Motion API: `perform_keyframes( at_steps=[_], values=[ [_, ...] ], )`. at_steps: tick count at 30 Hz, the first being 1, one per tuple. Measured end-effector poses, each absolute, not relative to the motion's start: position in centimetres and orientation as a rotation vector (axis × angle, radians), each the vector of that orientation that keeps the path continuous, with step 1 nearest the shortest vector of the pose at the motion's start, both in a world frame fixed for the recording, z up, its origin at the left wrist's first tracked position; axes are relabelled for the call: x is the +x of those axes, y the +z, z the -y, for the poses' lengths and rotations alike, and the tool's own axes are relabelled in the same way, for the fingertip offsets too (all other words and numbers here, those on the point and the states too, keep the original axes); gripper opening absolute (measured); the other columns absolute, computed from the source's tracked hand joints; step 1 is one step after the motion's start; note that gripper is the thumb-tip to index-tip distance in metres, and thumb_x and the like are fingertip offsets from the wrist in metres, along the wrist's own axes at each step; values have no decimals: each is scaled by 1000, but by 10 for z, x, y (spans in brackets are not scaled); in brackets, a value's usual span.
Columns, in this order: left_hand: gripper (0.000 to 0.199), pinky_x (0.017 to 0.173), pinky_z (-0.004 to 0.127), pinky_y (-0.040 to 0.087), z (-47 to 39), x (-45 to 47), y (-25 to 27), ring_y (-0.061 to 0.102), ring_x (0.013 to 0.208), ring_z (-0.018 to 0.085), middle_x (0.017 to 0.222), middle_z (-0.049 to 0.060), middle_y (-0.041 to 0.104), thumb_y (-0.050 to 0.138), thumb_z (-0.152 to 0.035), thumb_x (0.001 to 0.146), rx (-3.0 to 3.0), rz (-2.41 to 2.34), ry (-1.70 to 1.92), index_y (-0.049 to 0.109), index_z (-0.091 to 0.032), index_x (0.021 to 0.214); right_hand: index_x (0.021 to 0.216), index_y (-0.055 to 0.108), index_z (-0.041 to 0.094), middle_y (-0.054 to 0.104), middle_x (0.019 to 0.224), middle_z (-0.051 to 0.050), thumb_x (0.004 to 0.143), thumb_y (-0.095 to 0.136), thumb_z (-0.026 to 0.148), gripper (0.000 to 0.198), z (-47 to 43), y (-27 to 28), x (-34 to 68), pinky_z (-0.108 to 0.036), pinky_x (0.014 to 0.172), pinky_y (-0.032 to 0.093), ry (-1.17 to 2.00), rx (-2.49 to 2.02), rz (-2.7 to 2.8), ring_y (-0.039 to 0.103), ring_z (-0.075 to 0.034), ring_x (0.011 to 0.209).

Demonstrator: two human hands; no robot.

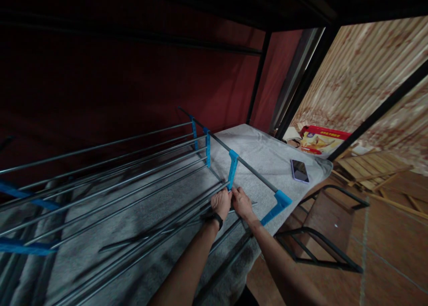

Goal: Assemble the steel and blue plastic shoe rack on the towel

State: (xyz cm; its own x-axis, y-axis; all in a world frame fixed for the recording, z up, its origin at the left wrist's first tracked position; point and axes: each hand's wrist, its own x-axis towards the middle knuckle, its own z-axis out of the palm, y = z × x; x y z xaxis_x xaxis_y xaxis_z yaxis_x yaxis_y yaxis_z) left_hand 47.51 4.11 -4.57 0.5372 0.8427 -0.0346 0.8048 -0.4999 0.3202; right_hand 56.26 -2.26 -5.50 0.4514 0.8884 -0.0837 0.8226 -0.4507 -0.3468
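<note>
A rack of grey metal tubes (143, 174) with blue plastic brackets lies across a grey blanket (261, 145). My left hand (221, 203) is closed around a tube end at the foot of a blue bracket (233, 167). Right beside it, my right hand (242, 202) has its fingers curled against the lower end of the same bracket. Both hands hide the joint between tube and bracket. Another blue bracket (282, 200) stands to the right on the crossing tube (256, 173). A loose-looking tube (123, 243) lies under the rack, left of my hands.
A phone (300, 171) lies on the blanket at the right. Beyond the edge stand a dark metal-framed seat (329, 221), a red and yellow box (324, 138) and wooden slats (374, 167). Dark frame posts (259, 78) and a dark overhead frame surround the bed-like surface.
</note>
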Motion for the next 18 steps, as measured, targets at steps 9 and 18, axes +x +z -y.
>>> perform_keyframes(
  at_steps=[9, 18],
  values=[
    [31, 76, 32, 49, -41, 473, -43, 73, 89, 23, 89, 11, 75, 39, -35, 102, 2522, -1327, 125, 64, -16, 107, 144, 50, 28, 58, 118, -9, 102, 33, 22, 46, 24, -56, 563, -27, 83, 44, 388, -2440, 1486, 62, -19, 101],
    [39, 77, 31, 50, -46, 474, -44, 73, 94, 24, 93, 13, 75, 32, -34, 104, 2548, -1302, 85, 65, -14, 110, 141, 52, 30, 59, 114, -7, 101, 38, 23, 43, 21, -61, 565, -26, 82, 43, 392, -2443, 1458, 62, -18, 100]
  ],
)
